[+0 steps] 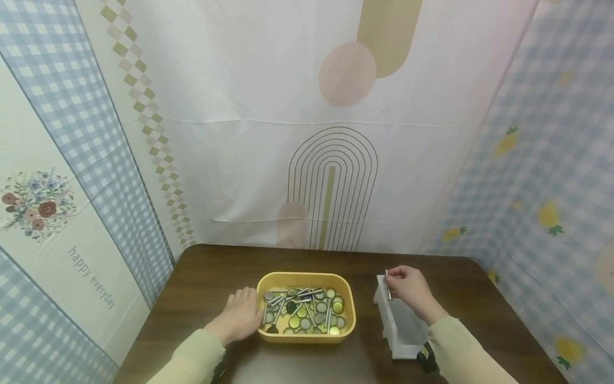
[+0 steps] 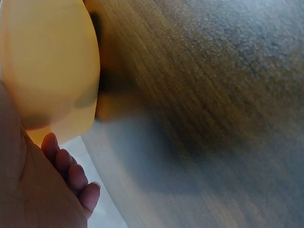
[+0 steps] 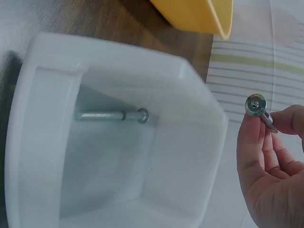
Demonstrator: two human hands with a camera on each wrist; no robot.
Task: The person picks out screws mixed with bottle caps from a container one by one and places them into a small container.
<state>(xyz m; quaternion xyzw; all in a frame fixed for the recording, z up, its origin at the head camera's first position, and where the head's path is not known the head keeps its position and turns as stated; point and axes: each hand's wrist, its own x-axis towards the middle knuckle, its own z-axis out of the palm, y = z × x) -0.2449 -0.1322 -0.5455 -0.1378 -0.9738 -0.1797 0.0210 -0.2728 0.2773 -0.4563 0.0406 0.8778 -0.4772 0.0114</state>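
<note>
My right hand (image 1: 410,288) pinches a silver metal bolt (image 3: 255,105) between thumb and fingers, above the far end of a white plastic bin (image 1: 395,336). Its round head with a cross recess faces the right wrist camera. Inside the white bin lies another metal bolt (image 3: 104,115). My left hand (image 1: 244,312) rests against the left side of a yellow tub (image 1: 307,339), fingers together and pointing away from me. In the left wrist view its fingertips show beside the tub's orange-looking wall (image 2: 52,61); the thumb is hidden.
Inside the yellow tub lie several metal bolts (image 1: 312,314) mixed with round caps (image 1: 295,322), some grey and some yellow-green. Both containers stand on a dark wooden table (image 1: 206,266). A patterned cloth (image 1: 240,160) hangs behind the table's far edge.
</note>
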